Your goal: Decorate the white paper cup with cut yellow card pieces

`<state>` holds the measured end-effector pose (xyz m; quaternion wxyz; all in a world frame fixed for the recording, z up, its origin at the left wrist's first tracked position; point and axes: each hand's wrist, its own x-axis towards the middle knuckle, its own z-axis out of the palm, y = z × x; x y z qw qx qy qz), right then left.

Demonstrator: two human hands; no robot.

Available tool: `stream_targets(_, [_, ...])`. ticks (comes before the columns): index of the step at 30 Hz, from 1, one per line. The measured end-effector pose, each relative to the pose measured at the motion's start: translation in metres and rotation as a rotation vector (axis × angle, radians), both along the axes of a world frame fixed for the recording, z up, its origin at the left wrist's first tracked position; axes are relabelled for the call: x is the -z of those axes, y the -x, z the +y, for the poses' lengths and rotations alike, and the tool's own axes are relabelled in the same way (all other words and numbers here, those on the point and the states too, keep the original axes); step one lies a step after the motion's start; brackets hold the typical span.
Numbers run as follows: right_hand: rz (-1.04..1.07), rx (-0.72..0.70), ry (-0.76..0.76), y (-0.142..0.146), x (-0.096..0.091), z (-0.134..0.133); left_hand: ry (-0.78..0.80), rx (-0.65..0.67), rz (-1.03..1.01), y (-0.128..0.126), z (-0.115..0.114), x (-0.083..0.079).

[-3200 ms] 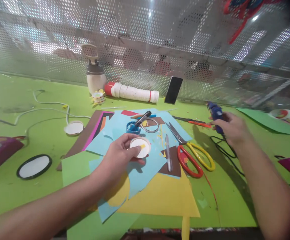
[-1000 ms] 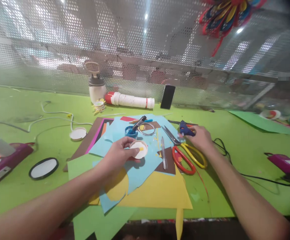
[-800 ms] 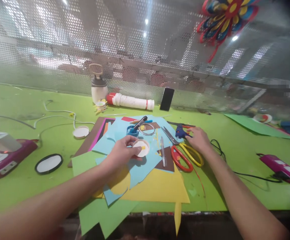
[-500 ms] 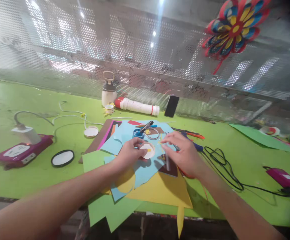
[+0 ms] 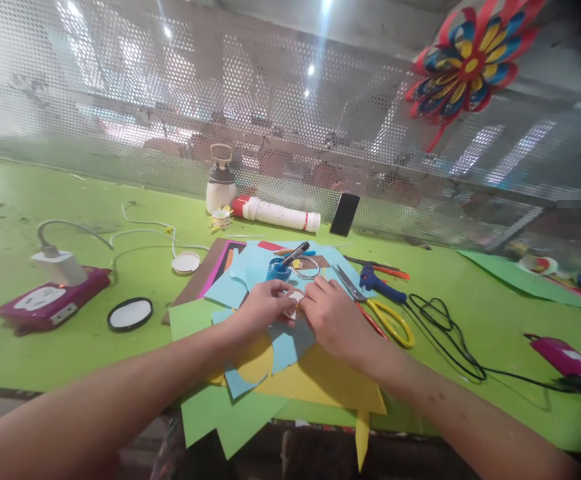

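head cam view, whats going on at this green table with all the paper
A person works with both bare hands over a pile of coloured paper sheets on a green table. The left hand pinches a small white disc with a yellow bit on it, and the right hand has its fingers against the same disc. A blue glue gun and scissors lie unheld just to the right.

A craft workshop: coloured paper sheets [image 5: 315, 380], scissors [image 5: 377, 308] and a glue gun [image 5: 377, 283] are lying across the green bench [image 5: 475, 313].
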<state>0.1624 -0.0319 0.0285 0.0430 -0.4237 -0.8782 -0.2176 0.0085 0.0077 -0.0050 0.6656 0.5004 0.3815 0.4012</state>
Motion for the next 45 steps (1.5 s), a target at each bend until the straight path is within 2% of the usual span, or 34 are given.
stream_targets(7, [0.049,-0.017,-0.004,-0.002,0.006,0.001,0.022,0.013,0.004,0.000,-0.004,-0.008])
stream_targets(15, [0.262,0.059,0.125,-0.008,0.009,0.003,0.045,0.050,0.015,0.001,-0.001,-0.009])
stream_targets(23, [0.005,-0.008,0.152,-0.001,-0.002,0.002,0.052,0.062,0.034,0.001,0.000,-0.006])
stream_targets(26, [-0.006,-0.027,0.142,0.003,-0.001,0.003,0.050,0.071,0.044,0.001,0.000,-0.007])
stream_targets(31, [0.164,0.011,0.167,0.000,0.005,0.005,0.040,0.068,0.043,0.001,0.000,-0.009])
stream_targets(35, [0.279,0.056,0.183,-0.010,0.000,0.007,0.039,0.063,0.049,0.003,0.001,-0.010])
stream_targets(38, [0.533,0.042,0.284,-0.018,-0.007,0.008,0.038,0.066,0.062,0.003,0.003,-0.008])
stream_targets(41, [0.878,0.052,0.466,-0.029,-0.012,0.009,0.020,0.056,0.097,0.004,0.006,-0.009])
stream_targets(45, [1.110,0.098,0.585,-0.044,-0.014,0.014,-0.062,-0.034,0.197,0.014,0.015,-0.024])
